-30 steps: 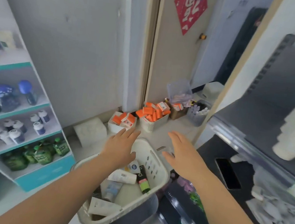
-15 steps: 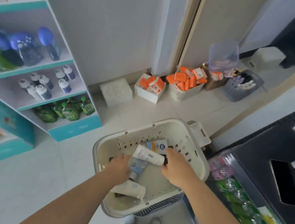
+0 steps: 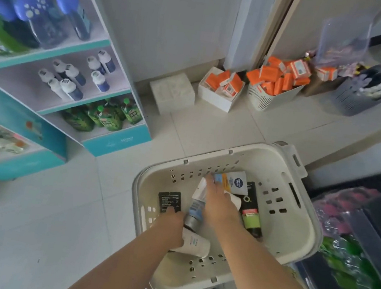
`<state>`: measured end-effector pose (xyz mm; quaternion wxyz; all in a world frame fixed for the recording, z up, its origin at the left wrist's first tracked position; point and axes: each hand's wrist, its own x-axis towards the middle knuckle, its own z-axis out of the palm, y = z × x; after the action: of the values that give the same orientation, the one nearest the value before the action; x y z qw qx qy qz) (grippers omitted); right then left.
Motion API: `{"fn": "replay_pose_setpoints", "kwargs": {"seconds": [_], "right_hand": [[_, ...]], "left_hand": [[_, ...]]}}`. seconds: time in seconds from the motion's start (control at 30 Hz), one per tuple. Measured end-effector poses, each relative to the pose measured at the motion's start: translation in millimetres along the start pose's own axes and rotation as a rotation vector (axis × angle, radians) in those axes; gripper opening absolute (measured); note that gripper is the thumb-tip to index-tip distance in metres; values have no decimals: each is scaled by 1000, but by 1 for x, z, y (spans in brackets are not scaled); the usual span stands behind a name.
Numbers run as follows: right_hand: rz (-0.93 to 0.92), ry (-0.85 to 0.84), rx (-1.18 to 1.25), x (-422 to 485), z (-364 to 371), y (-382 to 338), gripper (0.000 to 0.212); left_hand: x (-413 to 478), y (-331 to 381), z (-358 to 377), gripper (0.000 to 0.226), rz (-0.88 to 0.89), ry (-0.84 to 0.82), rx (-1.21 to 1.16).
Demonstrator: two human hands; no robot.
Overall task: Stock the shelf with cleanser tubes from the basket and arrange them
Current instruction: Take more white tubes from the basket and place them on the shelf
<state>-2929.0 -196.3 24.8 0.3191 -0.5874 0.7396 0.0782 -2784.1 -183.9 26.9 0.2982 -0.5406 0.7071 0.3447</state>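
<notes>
Cleanser tubes [image 3: 233,182] overlap near the basket's [image 3: 290,234] far edge; my right hand [image 3: 221,207] lies straight-fingered atop them, my left hand [image 3: 173,225] hides its fingers; I could fumble one.

Bright, soft, even light; wide-angle bowing and blur at the edges; basket [image 3: 294,237] sharp.

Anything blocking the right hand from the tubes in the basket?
Nothing visible. The right hand is down inside the basket, directly over the white tube. The left hand is beside it, at the black tube.
</notes>
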Motion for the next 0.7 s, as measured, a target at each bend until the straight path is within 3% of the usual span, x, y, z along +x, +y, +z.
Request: {"fn": "replay_pose_setpoints", "kwargs": {"seconds": [0.17, 0.33, 0.47, 0.7], "right_hand": [[-14, 45, -141, 2, 1, 11, 49], [18, 112, 353, -25, -20, 37, 30], [-20, 188, 607, -67, -51, 51, 22], [42, 539, 992, -168, -125, 94, 18]], "left_hand": [[-2, 0, -4, 47, 31, -7, -93], [-20, 14, -33, 34, 170, 91, -205], [-42, 23, -72, 25, 309, 141, -270], [-113, 102, -171, 25, 626, 246, -327]]}}
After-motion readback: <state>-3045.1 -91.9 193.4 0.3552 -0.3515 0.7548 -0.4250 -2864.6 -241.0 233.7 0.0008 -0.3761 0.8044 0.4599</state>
